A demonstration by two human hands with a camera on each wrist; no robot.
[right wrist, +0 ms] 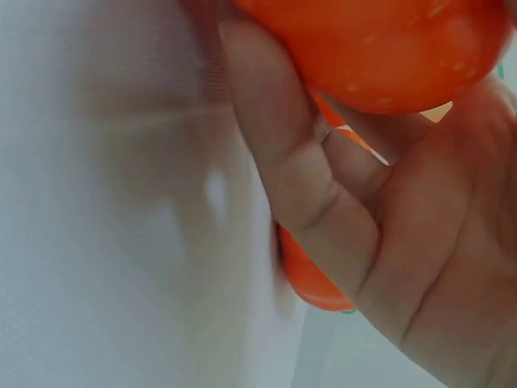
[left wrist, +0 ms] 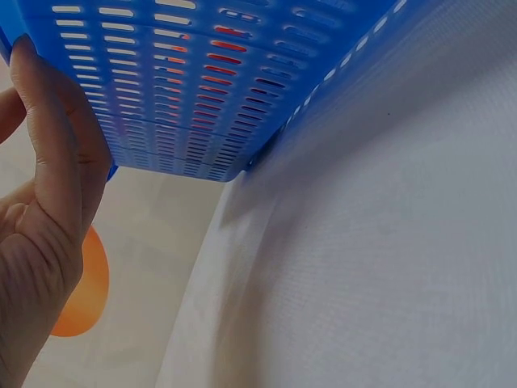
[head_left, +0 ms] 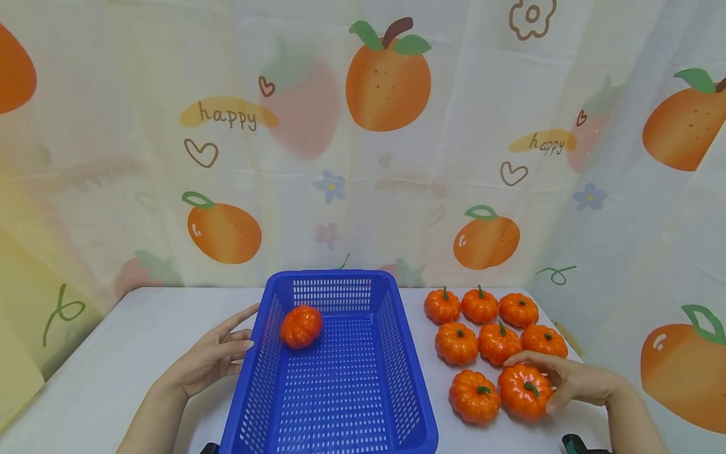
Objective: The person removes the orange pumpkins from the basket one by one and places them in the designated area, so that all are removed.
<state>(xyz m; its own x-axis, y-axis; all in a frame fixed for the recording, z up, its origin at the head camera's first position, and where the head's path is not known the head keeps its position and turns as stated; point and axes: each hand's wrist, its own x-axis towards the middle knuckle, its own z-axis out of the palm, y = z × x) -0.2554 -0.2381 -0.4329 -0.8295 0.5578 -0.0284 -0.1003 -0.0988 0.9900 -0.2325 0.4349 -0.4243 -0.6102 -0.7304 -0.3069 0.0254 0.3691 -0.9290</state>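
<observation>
A blue plastic basket [head_left: 340, 384] with slotted walls stands on the white table, and one small orange pumpkin [head_left: 301, 326] lies tilted in its back left part. My left hand [head_left: 212, 359] is at the basket's left side, fingers extended and fingertips right at the rim; the left wrist view shows the hand [left wrist: 52, 153] against the slotted wall. On the right, my right hand [head_left: 573, 380] grips another pumpkin [head_left: 525, 392], thumb at its near side and fingers curled over its far side. In the right wrist view this pumpkin [right wrist: 396, 52] sits between the fingers.
Several more pumpkins stand in rows right of the basket, among them a front one [head_left: 475, 397] beside the gripped pumpkin and a middle one [head_left: 500, 343] just behind it. A fruit-printed curtain [head_left: 386, 189] hangs behind the table [head_left: 136, 340].
</observation>
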